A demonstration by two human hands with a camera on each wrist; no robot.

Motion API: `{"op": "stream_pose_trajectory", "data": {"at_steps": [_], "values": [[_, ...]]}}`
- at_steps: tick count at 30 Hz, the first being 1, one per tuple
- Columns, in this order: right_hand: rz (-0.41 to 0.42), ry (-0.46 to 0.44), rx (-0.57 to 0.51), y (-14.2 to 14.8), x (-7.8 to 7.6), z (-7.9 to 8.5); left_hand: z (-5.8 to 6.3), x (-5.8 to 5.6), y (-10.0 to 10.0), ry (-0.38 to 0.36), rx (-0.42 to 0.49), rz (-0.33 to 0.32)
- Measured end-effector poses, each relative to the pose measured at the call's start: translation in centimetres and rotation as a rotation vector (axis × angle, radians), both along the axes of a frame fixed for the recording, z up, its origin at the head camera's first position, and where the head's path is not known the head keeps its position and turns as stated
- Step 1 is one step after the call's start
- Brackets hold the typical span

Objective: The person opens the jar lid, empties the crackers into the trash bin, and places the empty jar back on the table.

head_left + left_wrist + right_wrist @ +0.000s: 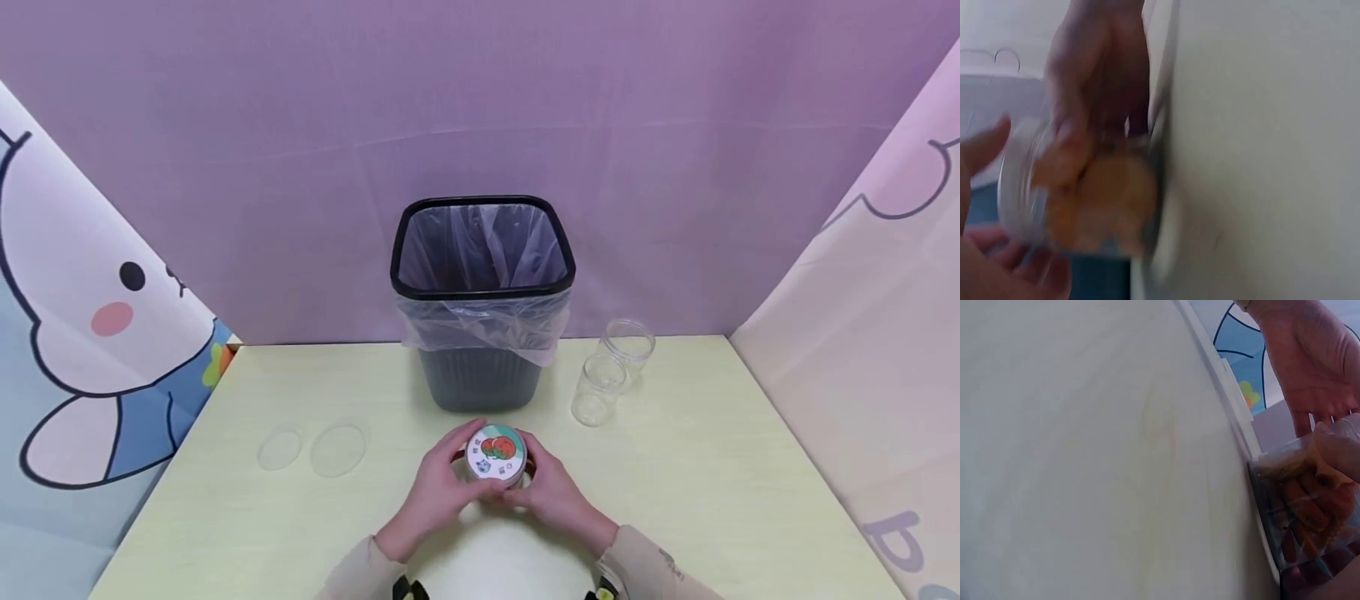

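A clear plastic jar with orange-brown pieces inside stands on the table before me. Its round lid carries a printed label with red and green pictures. My left hand holds the jar's left side, and my right hand holds its right side. Both thumbs meet at the near side of the jar. In the right wrist view the jar stands upright at the right edge, with the left hand beyond it. The left wrist view is blurred.
Behind the jar stands a grey bin with a black rim and a clear liner. Two clear empty jars are right of it. Two clear round lids lie on the table's left. Printed cloths hang around the table.
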State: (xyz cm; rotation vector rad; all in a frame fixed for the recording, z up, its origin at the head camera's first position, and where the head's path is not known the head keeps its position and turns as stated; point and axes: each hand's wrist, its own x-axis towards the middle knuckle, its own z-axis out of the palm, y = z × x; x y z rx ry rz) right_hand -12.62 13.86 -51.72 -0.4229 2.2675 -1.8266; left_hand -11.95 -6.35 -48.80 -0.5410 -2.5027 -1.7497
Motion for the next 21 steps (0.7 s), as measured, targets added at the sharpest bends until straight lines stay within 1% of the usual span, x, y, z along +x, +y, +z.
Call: {"op": "stream_pose_trajectory", "data": {"at_steps": [2, 7, 10, 13, 15, 18, 21], "values": [[0.016, -0.007, -0.007, 0.1, -0.1, 0.0, 0.2, -0.8, -0.7, -0.017, -0.001, -0.082], [0.063, -0.007, 0.009, 0.5, -0.6, 0.1, 0.6, -3.1, -2.3, -0.053, -0.002, -0.331], [0.091, -0.011, 0.018, 0.8, -0.8, 0.3, 0.8, -4.4, -3.0, -0.085, -0.005, -0.446], [0.125, -0.023, 0.018, 1.0, -1.1, 0.4, 0.9, -5.4, -3.4, -0.12, -0.026, -0.519], [0.142, -0.028, 0.021, 1.1, -1.2, 0.4, 0.9, -5.8, -3.5, -0.13, -0.05, -0.558], [0.159, -0.034, 0.026, 1.2, -1.4, 0.3, 0.9, -6.4, -3.4, -0.125, -0.077, -0.615], [0.163, -0.035, 0.03, 1.3, -1.4, 0.2, 0.8, -6.7, -3.1, -0.104, -0.087, -0.645]]}}
